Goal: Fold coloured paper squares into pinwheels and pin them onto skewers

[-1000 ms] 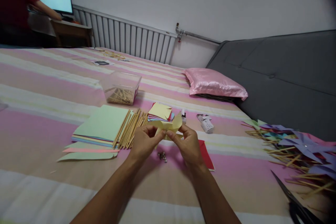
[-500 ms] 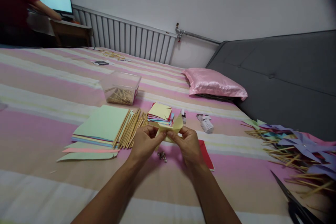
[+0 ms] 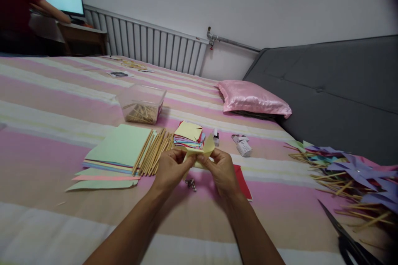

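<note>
Between my two hands is a yellow paper piece [image 3: 209, 145] with its points bent up, pinched near its middle. My left hand [image 3: 170, 169] is closed on its left side, my right hand [image 3: 220, 170] on its right; the thumbs nearly meet. Below them on the bedspread lies a small cluster of shiny metal pins [image 3: 190, 184]. Just left of my left hand is a row of thin wooden sticks [image 3: 155, 153]. A stack of cut paper squares [image 3: 188, 132], yellow on top, sits behind the hands. Red paper [image 3: 243, 182] lies partly hidden behind my right wrist.
Coloured paper sheets [image 3: 120, 145] lie at left, with a clear plastic box [image 3: 141, 112] of short sticks behind. Finished pinwheels [image 3: 357, 169] pile up at right near black scissors [image 3: 345, 236]. A small white box [image 3: 244, 148] and pink pillow [image 3: 253, 97] lie beyond. A person [image 3: 18, 12] is at a desk.
My hands keep the same pinch on the yellow paper, with hardly any movement. The whole view has shifted very slightly.
</note>
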`<state>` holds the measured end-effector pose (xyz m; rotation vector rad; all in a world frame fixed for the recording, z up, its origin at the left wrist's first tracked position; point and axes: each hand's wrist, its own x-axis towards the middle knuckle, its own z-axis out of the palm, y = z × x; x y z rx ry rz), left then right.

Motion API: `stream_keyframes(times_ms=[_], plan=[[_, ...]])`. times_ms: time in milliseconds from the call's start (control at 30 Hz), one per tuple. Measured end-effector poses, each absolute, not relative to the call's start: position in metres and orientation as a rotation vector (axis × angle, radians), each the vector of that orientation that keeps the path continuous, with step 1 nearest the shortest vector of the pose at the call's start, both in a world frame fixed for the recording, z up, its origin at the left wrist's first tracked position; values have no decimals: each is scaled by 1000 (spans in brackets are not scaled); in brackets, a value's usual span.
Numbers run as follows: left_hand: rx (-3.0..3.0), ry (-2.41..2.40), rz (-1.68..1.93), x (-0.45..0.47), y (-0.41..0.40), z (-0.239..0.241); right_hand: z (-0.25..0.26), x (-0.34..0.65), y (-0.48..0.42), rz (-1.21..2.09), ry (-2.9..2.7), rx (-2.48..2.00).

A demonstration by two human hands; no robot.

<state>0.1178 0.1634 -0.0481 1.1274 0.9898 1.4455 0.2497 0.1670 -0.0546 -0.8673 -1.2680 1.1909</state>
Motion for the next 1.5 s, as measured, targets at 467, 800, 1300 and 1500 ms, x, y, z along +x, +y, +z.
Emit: stream_keyframes(times_ms=[467, 800, 1300, 1500], plan=[[1165, 1020, 1468, 119, 163, -52, -54, 250, 168, 1199, -1295, -865], [1146, 992, 1456, 122, 162, -52, -55, 249, 168, 1194, -1302, -850], [1032, 979, 1299, 118, 161, -44, -59, 250, 170, 1100, -1259, -955], [989, 1043, 1302, 114, 167, -49, -55, 250, 169, 1300, -1206, -904]])
